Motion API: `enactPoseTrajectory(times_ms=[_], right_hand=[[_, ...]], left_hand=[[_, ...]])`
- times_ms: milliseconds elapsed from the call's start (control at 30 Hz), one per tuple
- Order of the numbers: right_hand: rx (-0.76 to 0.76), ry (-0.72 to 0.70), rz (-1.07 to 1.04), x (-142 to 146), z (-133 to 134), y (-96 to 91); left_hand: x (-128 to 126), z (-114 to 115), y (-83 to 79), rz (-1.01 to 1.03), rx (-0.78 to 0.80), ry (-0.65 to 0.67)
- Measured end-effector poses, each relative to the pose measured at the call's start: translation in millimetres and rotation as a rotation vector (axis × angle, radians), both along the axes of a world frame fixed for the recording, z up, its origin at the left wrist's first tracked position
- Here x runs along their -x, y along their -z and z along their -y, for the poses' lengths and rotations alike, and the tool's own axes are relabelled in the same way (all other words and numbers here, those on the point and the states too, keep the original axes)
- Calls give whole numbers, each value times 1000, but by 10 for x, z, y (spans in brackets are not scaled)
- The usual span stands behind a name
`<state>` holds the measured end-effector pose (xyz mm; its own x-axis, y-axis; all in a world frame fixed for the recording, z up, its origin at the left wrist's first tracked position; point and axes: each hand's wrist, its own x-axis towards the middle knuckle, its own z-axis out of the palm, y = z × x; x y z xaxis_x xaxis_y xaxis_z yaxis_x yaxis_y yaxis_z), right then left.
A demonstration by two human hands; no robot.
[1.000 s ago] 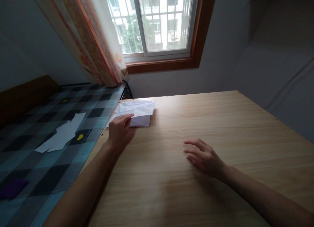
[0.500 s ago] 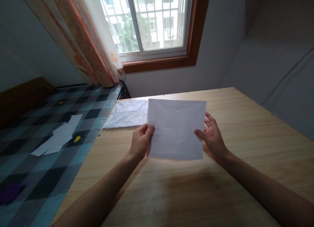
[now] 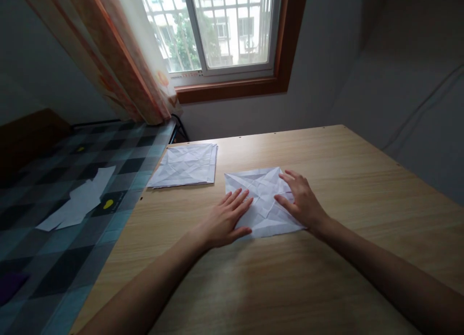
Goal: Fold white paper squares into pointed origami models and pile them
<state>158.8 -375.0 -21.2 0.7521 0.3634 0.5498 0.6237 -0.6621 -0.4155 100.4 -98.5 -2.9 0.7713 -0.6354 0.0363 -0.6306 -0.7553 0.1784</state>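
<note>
Our left hand (image 3: 225,222) is spread on a creased sheet (image 3: 264,202), right hand (image 3: 301,200) at its other side, paper stack (image 3: 188,165) farther back on the counter (image 3: 362,195). Can't quite make out that purple thing (image 3: 11,286) on the bed (image 3: 67,253), tbh.

Creased white sheet (image 3: 264,207), flat on wooden tabletop (image 3: 355,180).

Desk (image 3: 348,180), one: creased white paper sheet (image 3: 266,210), one; creased paper stack (image 3: 188,163), one, its sheets too close to count; left hand (image 3: 222,224), one; right hand (image 3: 303,199), one. Checked bed (image 3: 61,265), one: white paper pieces (image 3: 85,199), overlapping, number uncertain; purple item (image 3: 11,286), one; yellow marks (image 3: 108,204), two visible. Window (image 3: 235,35), one, two panes visible; patterned curtain (image 3: 119,54), one; cable (image 3: 422,95), one.
</note>
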Motion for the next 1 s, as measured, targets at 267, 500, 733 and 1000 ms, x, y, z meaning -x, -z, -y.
enactPoseTrajectory(times_ms=[267, 500, 733, 1000], right_hand=[[438, -407, -33, 49, -418, -37], [541, -410, -89, 33, -403, 12], [568, -340, -89, 5, -132, 52], [553, -219, -106, -47, 262, 150]], left_hand=[[-8, -5, 0, -42, -72, 47], [8, -80, -5, -39, -122, 42], [16, -196, 6, -7, -142, 28], [37, -358, 17, 2, -169, -13]])
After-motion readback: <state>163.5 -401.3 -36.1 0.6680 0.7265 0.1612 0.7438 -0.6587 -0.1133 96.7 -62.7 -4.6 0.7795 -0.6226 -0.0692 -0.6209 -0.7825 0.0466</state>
